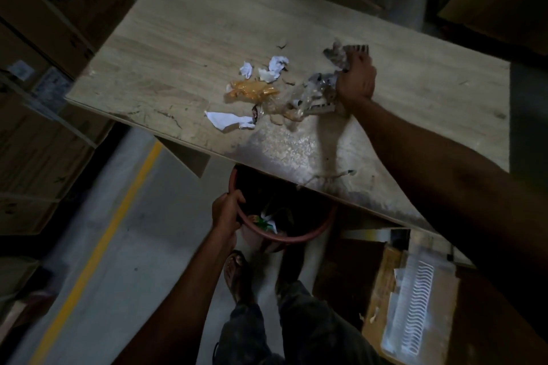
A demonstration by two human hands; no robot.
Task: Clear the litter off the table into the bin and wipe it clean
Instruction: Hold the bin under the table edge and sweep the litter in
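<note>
We see a pale wooden table (184, 38) with litter near its middle: crumpled white paper bits (277, 67), an orange wrapper (252, 89), a torn white sheet (226, 120) and clear plastic (299, 99). A grey rag (336, 55) is bunched in our right hand (355, 80) beside the plastic. Our left hand (226, 210) holds the rim of a round red-brown bin (296, 238) below the table's near edge, with scraps inside.
</note>
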